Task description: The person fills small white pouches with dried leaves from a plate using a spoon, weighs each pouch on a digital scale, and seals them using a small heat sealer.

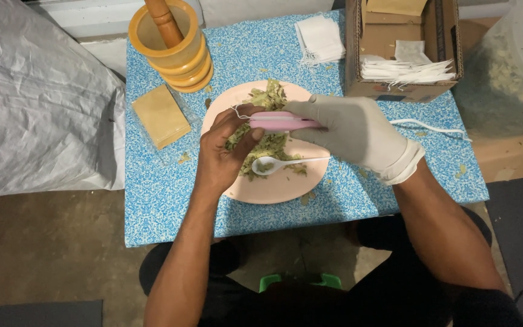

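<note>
R hand (358, 130), in a whitish glove, is closed round a pink sealer (282, 122), gripping it from the right end and keeping it level above the plate (273, 188), w/ its free end pointing left. L hand (222, 151), bare, meets that end: fingers curled, thumb & fingertips pinched at the tip where a thin white string (237, 111) loops out. Probably a small bag is nipped there, but the bag itself is hidden by the fingers, so can't tell for sure. Both hands work over the plate, likely so any spill drops back onto the pile of dried leaves (267, 118) on it. White spoon (279, 163) lies on the plate just below the hands, bowl to the left w/ some leaf bits in it, handy to reach. Plate sits mid-table on the blue speckled cloth (171, 200). Behind it, left: yellow mortar (174, 51) w/ wooden pestle (163, 18) standing in it; beside that a tan packet (160, 115) in clear wrap. Top centre a stack of white bags (321, 37); to its right a cardboard box (404, 91) w/ more of them, near the R hand. Far right a clear tub (509, 79) of the same leaf.
</note>
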